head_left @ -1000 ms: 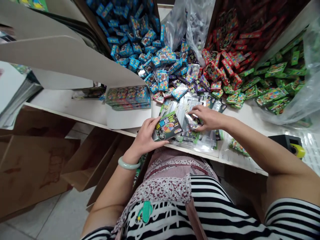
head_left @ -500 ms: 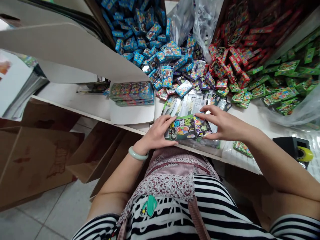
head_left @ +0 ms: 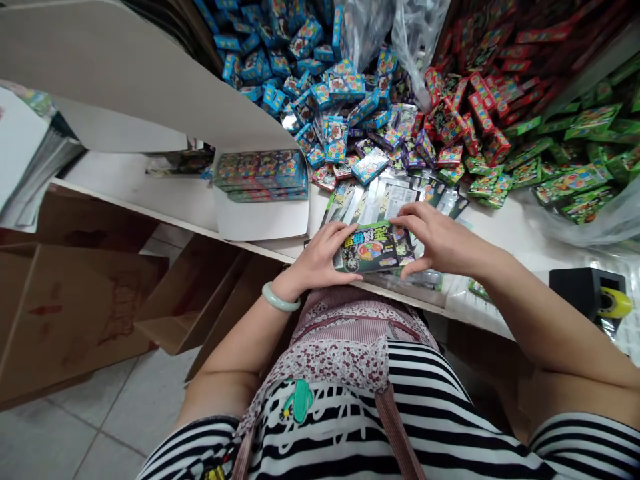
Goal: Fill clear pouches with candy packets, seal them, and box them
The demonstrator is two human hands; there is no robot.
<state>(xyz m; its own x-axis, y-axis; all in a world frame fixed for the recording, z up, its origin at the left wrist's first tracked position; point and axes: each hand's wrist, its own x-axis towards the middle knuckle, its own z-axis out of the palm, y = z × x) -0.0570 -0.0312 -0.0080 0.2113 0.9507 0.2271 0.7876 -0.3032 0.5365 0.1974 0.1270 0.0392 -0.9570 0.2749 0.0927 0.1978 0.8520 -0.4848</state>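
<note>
A black and green printed candy pack [head_left: 373, 248] lies flat between my two hands near the table's front edge. My left hand [head_left: 323, 257], with a pale bangle at the wrist, grips its left end between thumb and fingers. At its right end is my right hand [head_left: 430, 241], fingers along the far corner and thumb near the front corner; whether the thumb touches is hard to tell. Beneath and behind the pack lie several flat printed clear-and-black packages [head_left: 395, 197]. Small blue boxes [head_left: 335, 137] and red boxes [head_left: 450, 155] are heaped beyond them.
A white card tray [head_left: 265, 223] holding rows of small boxes stands left of my hands. Green boxes [head_left: 570, 183] and a black tape dispenser [head_left: 580, 293] are at the right. Clear plastic bags [head_left: 410, 47] hang at the back. Open cardboard cartons [head_left: 75, 313] stand below left.
The purple-black small box at the pack's right end no longer shows separately; the pack now looks like one piece. My right hand has shifted slightly left, its thumb a little apart. The view has shifted slightly.
</note>
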